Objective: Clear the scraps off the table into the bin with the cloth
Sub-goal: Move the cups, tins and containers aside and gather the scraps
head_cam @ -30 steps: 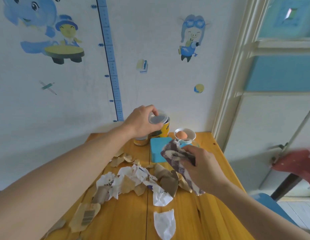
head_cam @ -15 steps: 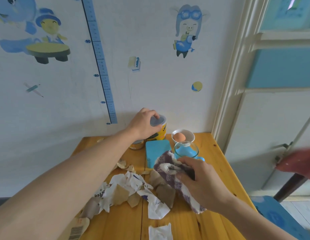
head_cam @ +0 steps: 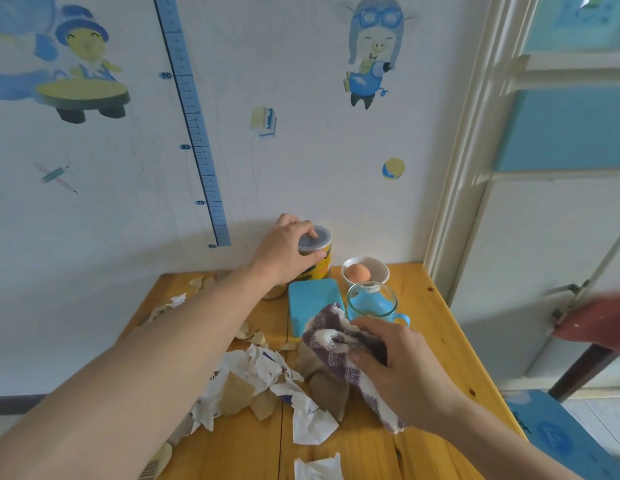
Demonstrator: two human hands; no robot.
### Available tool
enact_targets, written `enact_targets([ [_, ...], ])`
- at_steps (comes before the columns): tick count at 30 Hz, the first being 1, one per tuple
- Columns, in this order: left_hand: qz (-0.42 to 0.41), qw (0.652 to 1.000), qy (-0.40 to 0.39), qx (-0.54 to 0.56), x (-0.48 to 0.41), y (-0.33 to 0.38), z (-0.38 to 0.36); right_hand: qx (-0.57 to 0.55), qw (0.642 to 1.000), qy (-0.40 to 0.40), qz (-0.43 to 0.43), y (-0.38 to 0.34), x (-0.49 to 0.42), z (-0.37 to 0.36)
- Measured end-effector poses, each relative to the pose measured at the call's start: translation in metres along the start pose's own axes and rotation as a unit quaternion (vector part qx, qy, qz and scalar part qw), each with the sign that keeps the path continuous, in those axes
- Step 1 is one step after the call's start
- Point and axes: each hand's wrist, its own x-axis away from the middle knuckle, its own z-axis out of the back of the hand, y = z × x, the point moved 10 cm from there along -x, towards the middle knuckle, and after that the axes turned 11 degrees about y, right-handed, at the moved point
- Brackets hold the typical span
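Observation:
Torn white and brown paper scraps [head_cam: 256,382] lie heaped in the middle of the wooden table [head_cam: 436,327], with more bits along its left edge. My right hand [head_cam: 402,368] grips a purple-and-white cloth [head_cam: 336,344] just above the scraps, near the table's right side. My left hand [head_cam: 287,247] reaches to the back of the table and grips the grey lid of a yellow can [head_cam: 317,252] from above. No bin is in view.
Behind the cloth stand a blue tin [head_cam: 313,303], a glass cup [head_cam: 370,301] with something blue inside, and a white bowl [head_cam: 377,268] holding an egg. The wall runs along the table's back. A blue chair [head_cam: 557,431] stands at the right.
The camera has tilted and drawn closer. My left hand has stayed on the can's lid, which stands nearer the wall. My right hand has dropped a little with the cloth.

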Motion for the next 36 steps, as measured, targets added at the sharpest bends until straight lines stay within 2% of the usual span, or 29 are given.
enact_targets([
  [6,-0.018,0.999,-0.008,-0.028,0.004,0.000,-0.002,-0.001,1.000,0.004,0.004,0.002,0.002,0.004],
  [11,-0.061,0.992,-0.038,-0.107,0.003,0.012,0.005,0.003,1.000,0.014,0.005,-0.003,0.005,0.017],
  [16,-0.029,0.999,-0.019,-0.036,0.008,0.014,0.026,0.031,0.998,0.045,-0.019,0.002,0.007,0.046],
  [19,-0.018,1.000,-0.007,0.005,0.023,0.017,0.046,0.103,0.992,0.066,-0.035,0.013,0.008,0.063],
  [24,-0.024,0.999,-0.025,0.014,0.070,0.023,0.072,0.186,0.979,0.024,-0.084,0.035,0.020,0.056],
  [29,-0.002,0.997,-0.076,0.018,0.123,0.010,0.096,0.155,0.985,0.015,-0.078,0.019,0.028,0.026],
  [36,0.038,0.997,-0.053,0.034,0.160,-0.027,0.144,0.122,0.991,0.020,-0.050,-0.016,0.024,-0.010],
])
